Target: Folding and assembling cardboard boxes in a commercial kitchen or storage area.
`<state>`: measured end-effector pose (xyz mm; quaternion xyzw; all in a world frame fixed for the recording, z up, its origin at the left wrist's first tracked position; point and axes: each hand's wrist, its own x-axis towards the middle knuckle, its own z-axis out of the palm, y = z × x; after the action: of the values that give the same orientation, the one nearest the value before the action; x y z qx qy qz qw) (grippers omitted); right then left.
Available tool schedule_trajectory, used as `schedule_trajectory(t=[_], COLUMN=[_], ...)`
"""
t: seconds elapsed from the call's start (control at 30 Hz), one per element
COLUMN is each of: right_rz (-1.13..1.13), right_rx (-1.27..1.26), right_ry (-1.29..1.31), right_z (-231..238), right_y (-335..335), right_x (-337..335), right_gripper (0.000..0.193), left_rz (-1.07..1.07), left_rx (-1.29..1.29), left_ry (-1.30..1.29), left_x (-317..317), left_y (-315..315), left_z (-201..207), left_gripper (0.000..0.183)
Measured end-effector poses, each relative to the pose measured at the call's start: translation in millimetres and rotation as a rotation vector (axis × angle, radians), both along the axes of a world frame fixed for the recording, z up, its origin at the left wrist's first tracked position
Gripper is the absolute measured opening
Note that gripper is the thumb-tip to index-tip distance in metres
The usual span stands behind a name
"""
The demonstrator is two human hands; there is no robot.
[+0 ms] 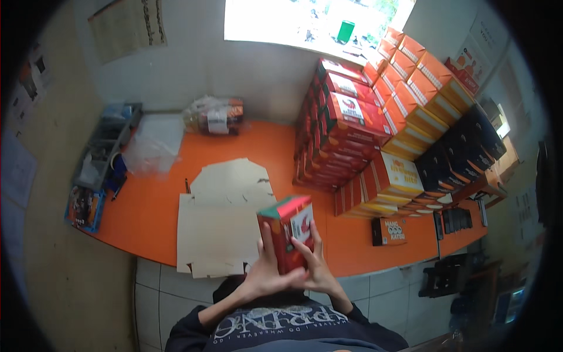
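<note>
The left hand (270,271) and the right hand (317,265) clasp a red and green rectangular cardboard box (283,230) between them, fingers along its sides, above the orange table (352,251) near a flat cream cardboard sheet (216,226).

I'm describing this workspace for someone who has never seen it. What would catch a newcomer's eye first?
Probably the tall stacks of red boxes and orange boxes at the right back of the bright orange table, below a glaring window. Next, near the front edge, a red box held between the left hand and right hand, just right of flat pale cardboard.
</note>
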<state>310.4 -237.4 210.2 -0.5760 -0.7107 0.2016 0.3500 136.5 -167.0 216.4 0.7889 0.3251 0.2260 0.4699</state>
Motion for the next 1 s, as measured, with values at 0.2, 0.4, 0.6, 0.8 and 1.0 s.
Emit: schedule_trajectory(t=[0.2,0.4,0.6,0.8,1.0], right_rz=[-0.246,-0.382,-0.728,-0.722,0.237], right_rx=[-0.032,-0.236,0.077,-0.103,-0.089], right_ry=[0.847,1.138,-0.221,-0.504,-0.116], right_z=[-23,-41,-168,-156,-125], right_y=[5,38,48,72,84], right_x=[-31,59,93,44,-118], right_gripper=[0.120,0.090,0.064,0.056,0.054], left_rz=[0.570,0.594,0.835,0.774,-0.141], left_rx=[-0.195,-0.292,-0.206,-0.504,-0.319], left_ry=[-0.669,-0.546,-0.583,-0.671,-1.119], left_x=[26,-4,-45,-108,-152], left_y=[-3,-11,-26,-82,-119], left_z=[-41,-40,-33,8,87], left_gripper=[0.085,0.086,0.076,0.072,0.064])
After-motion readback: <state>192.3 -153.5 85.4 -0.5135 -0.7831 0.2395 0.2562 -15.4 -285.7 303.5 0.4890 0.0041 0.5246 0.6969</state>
